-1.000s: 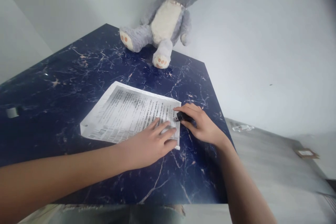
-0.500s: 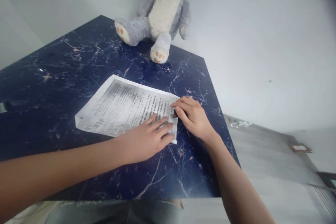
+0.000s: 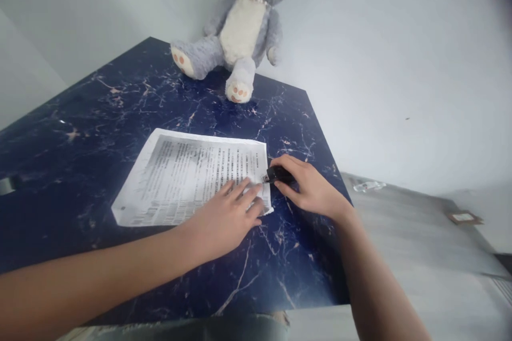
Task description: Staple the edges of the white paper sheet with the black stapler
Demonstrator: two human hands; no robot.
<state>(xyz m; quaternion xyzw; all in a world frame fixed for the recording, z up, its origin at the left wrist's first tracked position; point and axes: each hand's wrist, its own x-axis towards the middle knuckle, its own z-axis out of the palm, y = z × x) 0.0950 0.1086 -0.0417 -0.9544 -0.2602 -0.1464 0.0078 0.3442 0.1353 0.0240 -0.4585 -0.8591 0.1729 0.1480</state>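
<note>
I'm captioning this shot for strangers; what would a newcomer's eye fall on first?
Probably the grey plush toy, seated at the far end of the dark blue marbled table, its head cut by the frame's top edge. Next, the white printed paper near the middle, with the left hand spread on it. Then the small black tool that the right hand holds at the paper's right-hand edge.

My left hand (image 3: pixel 226 218) and right hand (image 3: pixel 310 186): two
Printed sheet (image 3: pixel 172 186): one visible, under my left hand
Black tool (image 3: pixel 280 173): one, in my right hand
Plush toy (image 3: pixel 241 29): one, beyond both
</note>
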